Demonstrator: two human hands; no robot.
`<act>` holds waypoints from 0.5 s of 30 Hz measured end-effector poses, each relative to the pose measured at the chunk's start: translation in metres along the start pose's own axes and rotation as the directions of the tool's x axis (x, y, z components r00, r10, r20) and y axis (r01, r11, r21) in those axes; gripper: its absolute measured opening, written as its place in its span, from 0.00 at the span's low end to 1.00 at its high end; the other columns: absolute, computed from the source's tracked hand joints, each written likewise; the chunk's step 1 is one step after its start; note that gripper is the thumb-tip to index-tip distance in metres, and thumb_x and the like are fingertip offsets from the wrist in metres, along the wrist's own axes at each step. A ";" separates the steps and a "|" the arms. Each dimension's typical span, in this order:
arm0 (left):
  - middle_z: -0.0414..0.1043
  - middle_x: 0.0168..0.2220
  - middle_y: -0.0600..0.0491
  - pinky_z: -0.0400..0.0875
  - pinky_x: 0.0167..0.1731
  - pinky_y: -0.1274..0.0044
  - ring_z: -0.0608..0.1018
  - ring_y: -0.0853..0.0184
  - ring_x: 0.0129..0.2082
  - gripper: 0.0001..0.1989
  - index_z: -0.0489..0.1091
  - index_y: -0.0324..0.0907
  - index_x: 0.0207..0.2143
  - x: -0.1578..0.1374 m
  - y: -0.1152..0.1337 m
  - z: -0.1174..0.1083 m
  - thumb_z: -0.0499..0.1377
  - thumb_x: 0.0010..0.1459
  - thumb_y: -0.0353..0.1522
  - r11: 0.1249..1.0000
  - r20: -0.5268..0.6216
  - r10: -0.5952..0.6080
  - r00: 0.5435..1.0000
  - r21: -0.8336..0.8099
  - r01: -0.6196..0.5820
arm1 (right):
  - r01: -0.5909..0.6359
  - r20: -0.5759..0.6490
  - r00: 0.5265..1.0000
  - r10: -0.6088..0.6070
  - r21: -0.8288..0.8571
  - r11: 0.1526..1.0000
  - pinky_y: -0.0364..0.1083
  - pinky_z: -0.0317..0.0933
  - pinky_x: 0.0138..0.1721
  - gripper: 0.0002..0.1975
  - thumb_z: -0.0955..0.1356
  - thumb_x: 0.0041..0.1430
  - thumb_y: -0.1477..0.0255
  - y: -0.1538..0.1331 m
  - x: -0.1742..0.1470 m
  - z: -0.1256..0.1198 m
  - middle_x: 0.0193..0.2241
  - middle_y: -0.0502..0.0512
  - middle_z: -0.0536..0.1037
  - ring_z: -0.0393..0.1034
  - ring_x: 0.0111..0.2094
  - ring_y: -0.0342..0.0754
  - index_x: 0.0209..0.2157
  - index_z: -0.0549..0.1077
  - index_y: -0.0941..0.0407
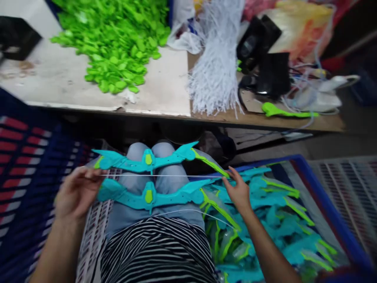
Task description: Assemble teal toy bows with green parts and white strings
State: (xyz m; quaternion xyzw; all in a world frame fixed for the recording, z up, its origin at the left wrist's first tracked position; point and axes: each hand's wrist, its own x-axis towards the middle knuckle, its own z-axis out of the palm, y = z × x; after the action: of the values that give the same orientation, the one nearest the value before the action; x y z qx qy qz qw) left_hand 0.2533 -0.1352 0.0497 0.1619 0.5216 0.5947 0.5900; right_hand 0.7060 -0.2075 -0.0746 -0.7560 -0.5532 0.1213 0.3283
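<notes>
Pinching at the two ends of the upper turquoise bow point(167, 162), our left hand point(73, 192) and right hand point(239, 194) hold it above our lap point(168, 184), a white string point(176, 176) running taut between them. We judge this bow nearly done, though whether both string ends are fastened we cannot tell. Below it, the lower bow point(173, 199) has a slack string point(182, 210) at its right tip. Similar bows point(281, 220) crowd the blue-rimmed crate point(322, 196); loose white strands point(216, 67) and green pieces point(114, 51) on the bench point(166, 86) suggest plenty is left. No brand, label or writing is readable to us.
</notes>
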 end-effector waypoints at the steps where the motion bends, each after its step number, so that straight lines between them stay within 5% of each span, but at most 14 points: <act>1: 0.70 0.19 0.60 0.76 0.34 0.78 0.76 0.71 0.26 0.14 0.68 0.40 0.20 -0.007 -0.007 0.000 0.71 0.37 0.35 0.999 -0.003 -0.028 1.000 0.028 0.028 | 0.060 -0.044 0.997 -0.062 -0.045 0.997 0.56 0.66 0.45 0.22 0.66 0.58 0.60 -0.011 0.008 0.003 0.40 0.60 0.79 0.72 0.41 0.55 0.50 0.70 0.56; 5: 0.75 0.21 0.56 0.75 0.34 0.76 0.79 0.66 0.28 0.21 0.72 0.41 0.28 -0.028 -0.031 0.015 0.75 0.31 0.38 0.993 0.002 -0.112 0.994 0.031 0.112 | 0.433 -0.040 0.900 -0.435 -0.034 0.901 0.55 0.63 0.47 0.14 0.65 0.61 0.66 -0.105 0.032 0.046 0.41 0.61 0.77 0.69 0.45 0.55 0.46 0.72 0.56; 8: 0.74 0.20 0.57 0.74 0.33 0.75 0.79 0.66 0.27 0.22 0.72 0.41 0.31 -0.035 -0.035 0.025 0.75 0.32 0.38 0.985 0.073 -0.169 0.983 -0.003 0.170 | 0.704 0.277 0.653 -0.704 0.118 0.700 0.56 0.61 0.50 0.18 0.67 0.59 0.66 -0.198 0.029 0.101 0.47 0.64 0.74 0.66 0.48 0.56 0.50 0.71 0.56; 11: 0.71 0.18 0.58 0.74 0.30 0.77 0.76 0.71 0.22 0.20 0.70 0.39 0.26 -0.039 -0.029 0.025 0.73 0.35 0.40 0.988 0.129 -0.154 0.980 -0.008 0.157 | 0.760 0.591 0.454 -0.667 0.133 0.636 0.59 0.61 0.48 0.25 0.70 0.56 0.69 -0.263 0.024 0.145 0.48 0.68 0.72 0.66 0.48 0.60 0.56 0.68 0.56; 15: 0.65 0.14 0.61 0.69 0.23 0.82 0.69 0.76 0.16 0.17 0.71 0.39 0.26 -0.040 -0.014 0.005 0.70 0.41 0.41 1.000 0.022 0.027 0.999 0.004 -0.027 | 0.640 0.757 0.315 -0.573 0.276 0.717 0.55 0.62 0.49 0.24 0.68 0.58 0.72 -0.276 0.048 0.157 0.46 0.64 0.76 0.69 0.47 0.58 0.57 0.68 0.56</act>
State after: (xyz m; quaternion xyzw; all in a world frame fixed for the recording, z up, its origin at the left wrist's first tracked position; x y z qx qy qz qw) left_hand 0.2749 -0.1708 0.0573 0.1767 0.5142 0.5997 0.5871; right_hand 0.4290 -0.0588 -0.0102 -0.3631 -0.8833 0.2946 0.0341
